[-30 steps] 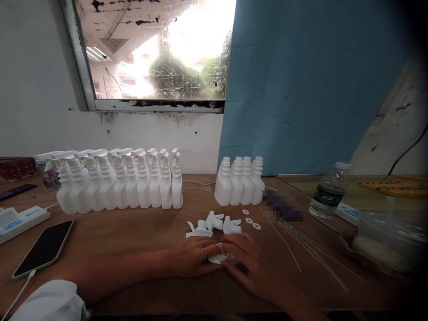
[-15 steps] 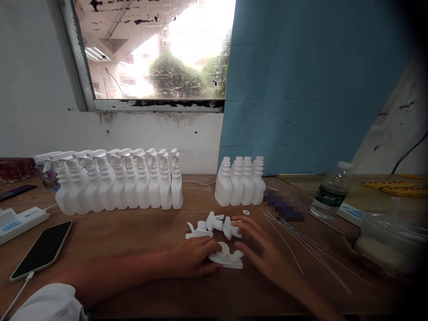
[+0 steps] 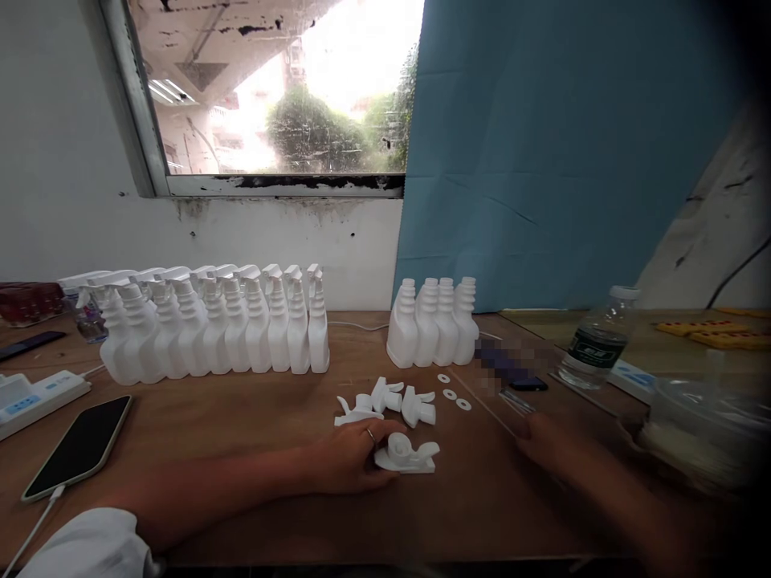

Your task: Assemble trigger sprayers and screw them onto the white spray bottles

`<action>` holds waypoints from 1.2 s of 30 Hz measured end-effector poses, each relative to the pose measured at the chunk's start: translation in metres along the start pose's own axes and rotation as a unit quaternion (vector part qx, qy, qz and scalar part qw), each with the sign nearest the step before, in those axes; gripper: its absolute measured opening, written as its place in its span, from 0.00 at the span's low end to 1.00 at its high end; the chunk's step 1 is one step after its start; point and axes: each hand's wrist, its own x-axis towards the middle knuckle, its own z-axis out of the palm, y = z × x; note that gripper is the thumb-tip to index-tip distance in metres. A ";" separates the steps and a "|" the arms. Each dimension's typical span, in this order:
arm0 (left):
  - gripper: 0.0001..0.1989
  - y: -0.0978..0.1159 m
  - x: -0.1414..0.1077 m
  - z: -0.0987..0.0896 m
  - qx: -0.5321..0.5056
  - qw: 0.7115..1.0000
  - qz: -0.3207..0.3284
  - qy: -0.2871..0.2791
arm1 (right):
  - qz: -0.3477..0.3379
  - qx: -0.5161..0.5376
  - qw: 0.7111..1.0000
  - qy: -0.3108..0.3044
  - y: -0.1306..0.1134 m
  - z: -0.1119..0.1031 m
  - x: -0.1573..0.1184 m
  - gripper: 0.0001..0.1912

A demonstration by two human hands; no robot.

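Note:
My left hand (image 3: 355, 456) rests on the brown table, its thumb and fingers gripping the left end of a white spray head (image 3: 405, 454). Just behind it lie more white spray heads: one (image 3: 360, 408), another (image 3: 386, 395) and a third (image 3: 418, 406). Small white rings (image 3: 449, 394) sit to their right. Over at the right, my right hand (image 3: 545, 440) is closed at the thin clear tubes (image 3: 491, 409), blurred by motion, with fingertips around their near part.
A row of white bottles with spray heads (image 3: 259, 329) stands at the left, and open white bottles (image 3: 426, 333) near the blue sheet. Phone (image 3: 78, 445) and power strip (image 3: 36, 401) lie left; water bottle (image 3: 596, 341) and plastic cup (image 3: 699, 433) stand right.
My right hand has moved right, away from the spray heads to the tubes, and closed there. More white rings now show. My left hand keeps its place on the spray head.

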 end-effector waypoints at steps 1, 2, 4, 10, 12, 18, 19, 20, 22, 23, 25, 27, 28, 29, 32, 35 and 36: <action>0.26 -0.001 0.000 0.000 0.000 1.000 0.004 -0.004 | 0.016 -0.013 1.000 -0.018 -0.003 -0.001 0.000 0.18; 0.26 -0.001 0.000 0.000 0.003 1.000 0.006 -0.007 | 0.034 -0.028 0.998 -0.037 -0.007 -0.005 0.001 0.19; 0.24 -0.002 0.000 0.001 0.011 1.000 0.008 -0.006 | 0.061 -0.042 0.995 -0.060 -0.016 -0.015 -0.001 0.19; 0.24 -0.004 0.000 0.003 0.026 1.000 -0.005 -0.009 | 0.063 0.192 0.975 -0.097 -0.064 -0.053 -0.014 0.09; 0.23 -0.004 0.000 0.003 0.027 1.000 -0.001 -0.005 | 0.021 0.353 0.923 -0.151 -0.086 -0.057 -0.018 0.13; 0.23 -0.004 0.001 0.003 0.029 0.999 0.019 -0.014 | -0.066 0.477 0.860 -0.169 -0.137 -0.033 -0.024 0.16; 0.24 -0.005 0.001 0.003 0.033 0.999 0.021 -0.014 | -0.070 0.481 0.857 -0.169 -0.141 -0.026 -0.024 0.13; 0.26 -0.005 0.001 0.003 0.038 0.999 0.023 -0.013 | -0.072 0.485 0.855 -0.170 -0.144 -0.020 -0.023 0.12; 0.28 -0.007 0.000 0.004 0.045 0.999 0.025 -0.015 | -0.076 0.494 0.850 -0.170 -0.147 -0.007 -0.022 0.12; 0.29 -0.008 0.000 0.004 0.049 0.998 0.025 -0.016 | -0.075 0.496 0.848 -0.169 -0.147 -0.002 -0.022 0.13; 0.30 -0.009 -0.001 0.005 0.054 0.998 0.025 -0.018 | -0.077 0.502 0.845 -0.164 -0.147 0.006 -0.021 0.14; 0.31 -0.010 -0.001 0.005 0.060 0.998 0.026 -0.020 | -0.080 0.505 0.844 -0.160 -0.147 0.010 -0.020 0.15; 0.31 -0.010 -0.001 0.005 0.064 0.997 0.026 -0.021 | -0.081 0.503 0.845 -0.159 -0.146 0.011 -0.020 0.15; 0.32 -0.010 -0.001 0.005 0.068 0.997 0.025 -0.022 | -0.083 0.501 0.846 -0.159 -0.147 0.012 -0.020 0.15; 0.31 -0.009 0.000 0.005 0.071 0.997 0.023 -0.022 | -0.086 0.501 0.846 -0.160 -0.146 0.014 -0.020 0.15; 0.30 -0.008 0.000 0.005 0.067 0.997 0.027 -0.019 | -0.090 0.501 0.846 -0.159 -0.145 0.016 -0.021 0.15; 0.30 -0.008 0.000 0.005 0.065 0.997 0.027 -0.017 | -0.095 0.499 0.847 -0.157 -0.145 0.016 -0.021 0.15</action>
